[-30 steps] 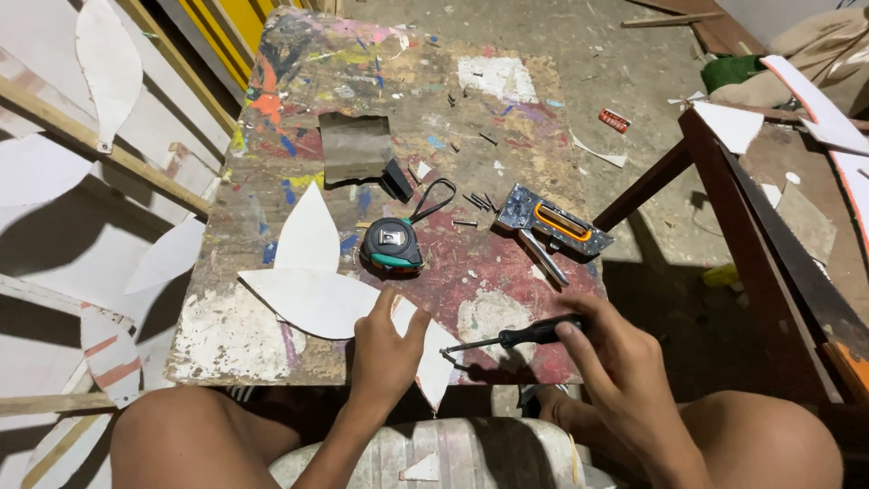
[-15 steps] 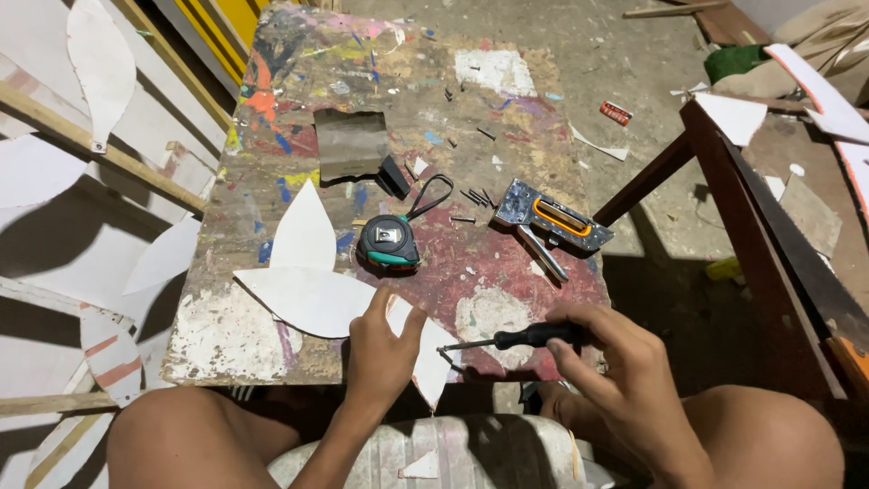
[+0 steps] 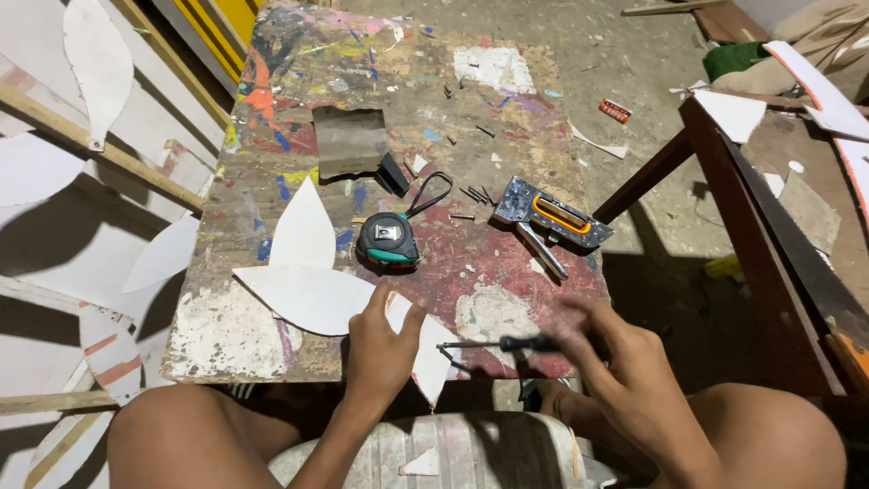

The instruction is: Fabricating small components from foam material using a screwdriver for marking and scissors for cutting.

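Observation:
My left hand (image 3: 380, 349) presses flat on a white leaf-shaped cutout (image 3: 430, 358) at the near edge of the paint-spattered board (image 3: 380, 109). My right hand (image 3: 615, 362), blurred, grips a black-handled screwdriver (image 3: 502, 344) whose tip points left at that cutout. Two more white leaf shapes lie just left: one flat (image 3: 303, 294), one pointing up the board (image 3: 305, 231). A black and green tape measure (image 3: 387, 240) sits just beyond my left fingers.
A metal staple gun with an orange grip (image 3: 543, 217) lies right of the tape measure, with loose screws (image 3: 475, 195) nearby. A dark sheet (image 3: 348, 140) rests mid-board. A wooden stand (image 3: 769, 208) rises at right. White cutouts on wooden slats (image 3: 90, 54) fill the left.
My right hand has shifted slightly left with the screwdriver and is now blurred. My left hand stays pressed on the cutout.

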